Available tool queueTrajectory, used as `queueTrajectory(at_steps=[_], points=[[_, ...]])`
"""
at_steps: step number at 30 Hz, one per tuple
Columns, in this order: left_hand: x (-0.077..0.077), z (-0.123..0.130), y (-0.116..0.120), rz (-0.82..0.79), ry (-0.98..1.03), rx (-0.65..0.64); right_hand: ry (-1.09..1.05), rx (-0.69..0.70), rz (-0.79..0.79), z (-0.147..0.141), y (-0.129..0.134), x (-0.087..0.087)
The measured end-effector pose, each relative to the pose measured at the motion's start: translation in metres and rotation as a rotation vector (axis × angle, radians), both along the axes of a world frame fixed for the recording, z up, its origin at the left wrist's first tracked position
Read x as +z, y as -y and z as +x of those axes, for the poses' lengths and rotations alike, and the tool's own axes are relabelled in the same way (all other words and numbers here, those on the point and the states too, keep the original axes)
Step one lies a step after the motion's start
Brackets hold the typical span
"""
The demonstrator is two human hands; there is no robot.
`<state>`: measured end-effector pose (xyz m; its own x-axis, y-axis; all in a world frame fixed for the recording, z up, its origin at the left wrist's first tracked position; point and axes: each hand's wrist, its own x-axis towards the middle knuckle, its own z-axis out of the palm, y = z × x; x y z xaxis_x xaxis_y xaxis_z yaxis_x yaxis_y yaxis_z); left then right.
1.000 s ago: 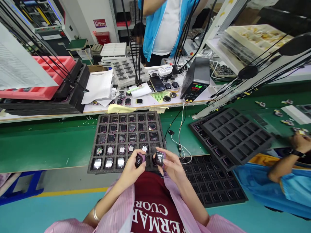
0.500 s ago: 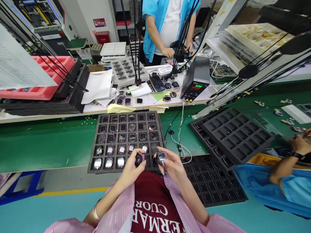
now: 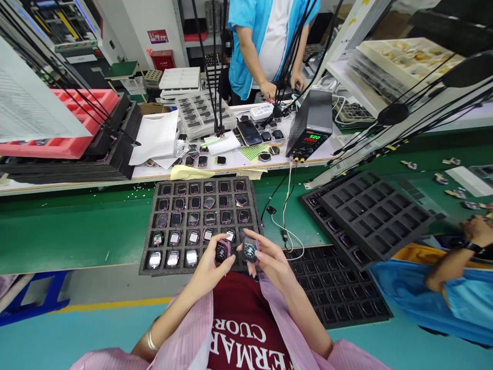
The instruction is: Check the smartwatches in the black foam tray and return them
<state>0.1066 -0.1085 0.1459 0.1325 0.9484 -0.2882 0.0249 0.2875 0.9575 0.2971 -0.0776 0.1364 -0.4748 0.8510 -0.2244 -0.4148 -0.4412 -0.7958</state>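
Note:
My left hand point(image 3: 211, 264) is closed round a smartwatch body point(image 3: 222, 251) with a purplish case and a dark, faintly lit face. Another smartwatch body point(image 3: 250, 250), its screen showing a pale pattern, is gripped between the fingers of my right hand point(image 3: 271, 257). Both are held side by side, a small gap apart, over the near right part of a grey foam tray point(image 3: 145, 257). Rows of similar watch bodies sit in the tray's compartments; several in the nearer rows have bright white screens. My hands hide some of the near right compartments.
Beyond the tray, a shelf carries a power supply point(image 3: 311, 123), a phone point(image 3: 249, 132) and papers point(image 3: 156, 136). Black foam trays point(image 3: 377, 216) lie to the right, near a white cable point(image 3: 285, 205). One co-worker point(image 3: 265, 51) stands opposite; another's arm point(image 3: 442, 262) reaches in at right.
The watch in my right hand has shifted slightly left and turned, its screen now showing a pattern. The left watch's face is turned more upward. The co-worker opposite has moved their hands.

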Motion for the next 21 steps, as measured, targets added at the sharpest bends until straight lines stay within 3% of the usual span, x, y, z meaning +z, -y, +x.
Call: queueTrajectory(at_steps=[6, 21], points=[[0.0005, -0.0011, -0.0018, -0.095, 0.299, -0.007, 0.088, 0.012, 0.066, -0.0020, 0.0014, 0.0028], [0.0026, -0.0006, -0.0039, -0.136, 0.342, 0.032, 0.163, -0.097, 0.129, -0.0037, 0.0052, -0.0002]])
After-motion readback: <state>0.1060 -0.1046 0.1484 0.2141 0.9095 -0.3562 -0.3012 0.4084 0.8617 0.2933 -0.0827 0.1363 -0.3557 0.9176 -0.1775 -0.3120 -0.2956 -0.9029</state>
